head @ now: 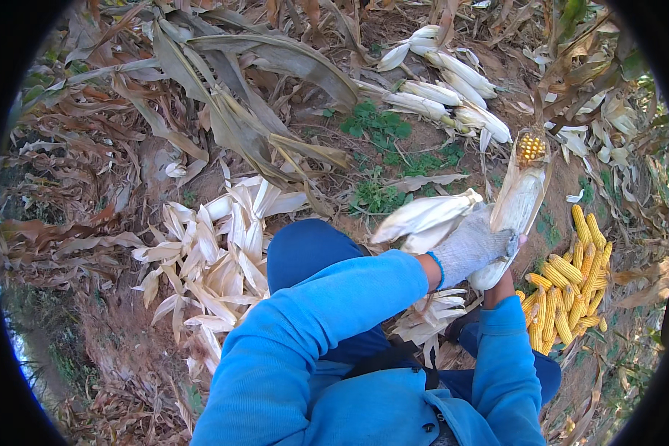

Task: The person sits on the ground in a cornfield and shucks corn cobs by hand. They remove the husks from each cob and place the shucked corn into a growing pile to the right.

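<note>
My left hand (479,245), in a grey knitted glove with a blue cuff edge, grips the lower part of an ear of corn (515,206) in its pale husk. The husk is parted at the ear's top, where yellow kernels show. My bare right hand (500,289) holds the same ear from beneath, mostly hidden by the husk and the glove. Loose, pale husk leaves (426,220) stick out to the left of the glove, slightly blurred.
Husked yellow cobs (568,284) lie heaped at the right. Stripped husks (217,256) are piled left of my knee. Several ears in husk (451,89) lie on the soil at the top. Dry corn stalks and leaves (228,106) cover the upper left, beside green weeds (376,125).
</note>
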Motion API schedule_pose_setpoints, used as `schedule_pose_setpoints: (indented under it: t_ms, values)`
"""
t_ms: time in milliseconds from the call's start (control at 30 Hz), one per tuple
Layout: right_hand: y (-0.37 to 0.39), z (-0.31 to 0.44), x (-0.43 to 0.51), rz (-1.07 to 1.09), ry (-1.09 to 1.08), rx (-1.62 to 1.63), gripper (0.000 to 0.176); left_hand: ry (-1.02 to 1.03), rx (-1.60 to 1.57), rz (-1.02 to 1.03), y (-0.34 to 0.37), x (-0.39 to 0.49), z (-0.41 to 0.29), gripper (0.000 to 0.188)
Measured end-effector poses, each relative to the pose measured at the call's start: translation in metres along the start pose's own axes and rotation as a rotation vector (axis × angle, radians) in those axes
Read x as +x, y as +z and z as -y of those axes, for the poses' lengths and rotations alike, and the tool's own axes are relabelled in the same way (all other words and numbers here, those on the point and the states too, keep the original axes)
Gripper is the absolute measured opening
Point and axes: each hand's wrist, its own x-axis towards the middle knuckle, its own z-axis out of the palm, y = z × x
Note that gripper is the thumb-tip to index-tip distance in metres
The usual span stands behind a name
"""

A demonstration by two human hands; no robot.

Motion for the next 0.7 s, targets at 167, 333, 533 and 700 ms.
schedule_pose_setpoints:
  t_ms: [167,333,533,700]
  values:
    - [0.119,0.032,-0.045,0.39,-0.103,0.024,0.08,0.123,0.144,-0.072,-0.006,0.005,0.001,0.056]
    - [0.167,0.076,-0.122,0.515,-0.287,-0.266,0.087,-0.119,0.034,0.144,-0.004,-0.001,-0.004,0.053]
    - [0.17,0.085,-0.131,0.203,-0.348,-0.172,0.05,-0.088,-0.09,0.121,0.011,0.001,-0.004,0.072]
    - [0.167,0.088,-0.128,0.178,-0.422,-0.209,0.05,-0.128,-0.094,0.135,0.016,0.001,0.001,0.077]
